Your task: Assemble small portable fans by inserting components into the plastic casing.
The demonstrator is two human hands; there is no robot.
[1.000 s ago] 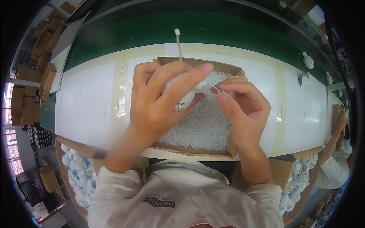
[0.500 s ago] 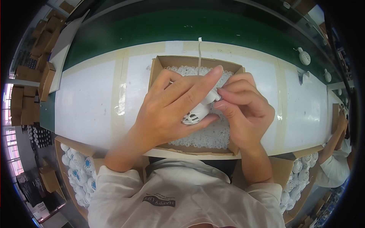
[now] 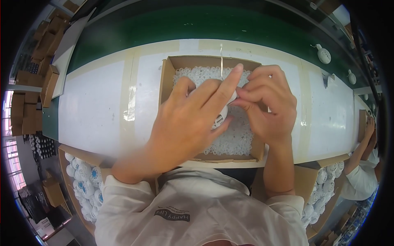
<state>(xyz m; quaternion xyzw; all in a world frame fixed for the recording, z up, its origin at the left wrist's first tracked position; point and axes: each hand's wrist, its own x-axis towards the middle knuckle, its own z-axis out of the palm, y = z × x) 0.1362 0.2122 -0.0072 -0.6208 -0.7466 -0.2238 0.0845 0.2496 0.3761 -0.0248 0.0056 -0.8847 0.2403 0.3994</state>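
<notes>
The left hand [image 3: 184, 112] clasps the shell [image 3: 221, 119], probably light and stiff, best held round its body; the right hand [image 3: 271, 100] pinches its right end.

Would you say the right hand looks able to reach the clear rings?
Probably yes: clear rings lie uncovered in the open box near the right hand, though it is busy at the white part.

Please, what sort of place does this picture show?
Probably an assembly workshop: a cardboard box of small clear rings on the worktable, many white vented pieces at both sides, and stacked cartons at left.
</notes>
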